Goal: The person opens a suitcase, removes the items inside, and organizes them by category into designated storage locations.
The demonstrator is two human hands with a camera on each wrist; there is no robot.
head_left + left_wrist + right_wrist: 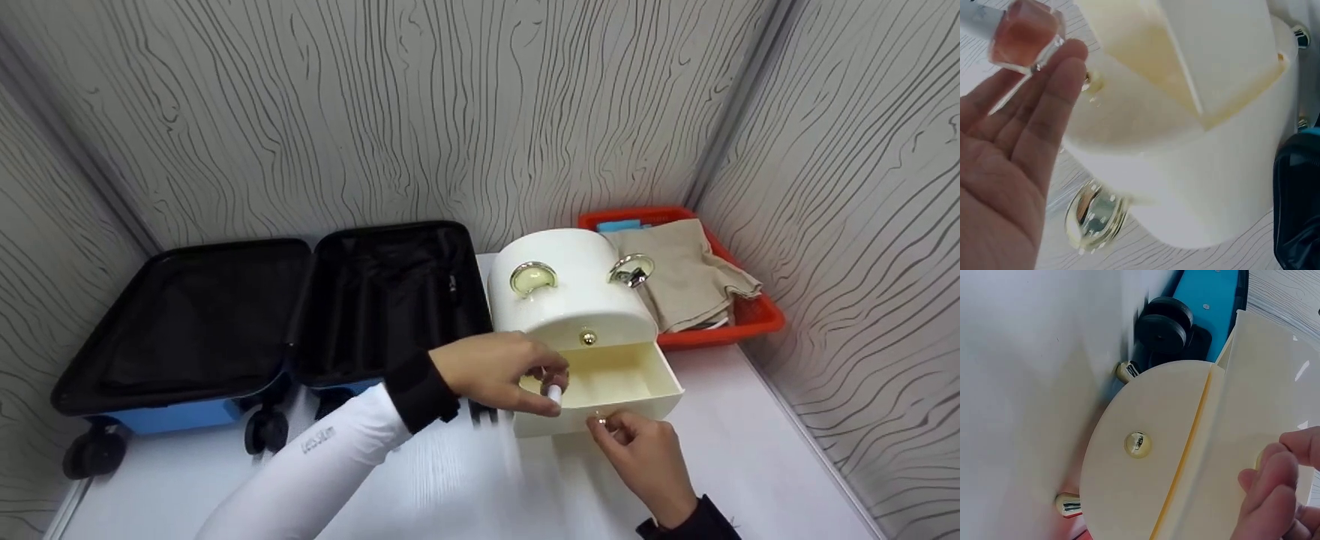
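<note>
A small nail polish bottle with orange-pink polish and a white cap is in my left hand, above the left part of an open drawer. The drawer belongs to a cream storage box with a rounded body, gold ring-shaped parts and gold knobs. My right hand pinches the knob on the drawer's front, mostly covering it. The bare bottom of the drawer shows in the head view. Another gold knob sits on the box's face above it.
Left of the box lies an opened blue suitcase with black lining and black wheels. A red basket holding folded beige cloth stands behind the box at right. Patterned walls enclose the white table.
</note>
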